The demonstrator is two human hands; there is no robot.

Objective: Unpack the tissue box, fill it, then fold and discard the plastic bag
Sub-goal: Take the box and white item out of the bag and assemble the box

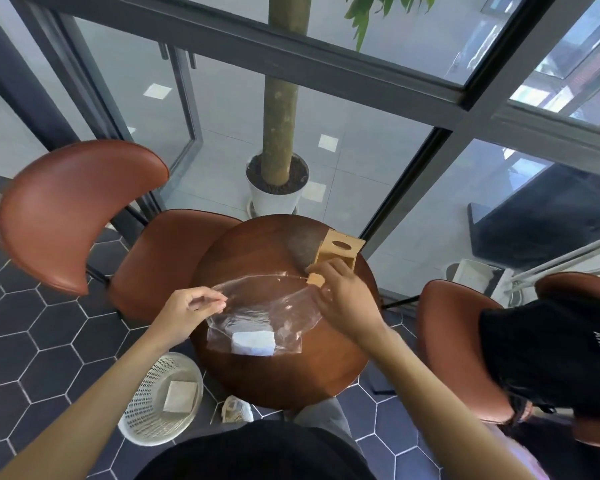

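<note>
A clear plastic bag [257,306] lies on the round brown table [278,375], mouth facing away from me. A white tissue pack [253,342] rests inside its near end. My left hand [187,311] pinches the bag's left rim and holds the mouth apart. My right hand [340,292] grips the near end of the wooden tissue box [338,252], which has an oval slot on top and stands at the table's far right, just outside the bag's mouth.
A white mesh bin [160,400] holding a folded paper stands on the floor at lower left. Brown chairs [70,209] flank the table; a black garment [548,348] drapes the right one. A potted tree [278,188] stands beyond the table by glass walls.
</note>
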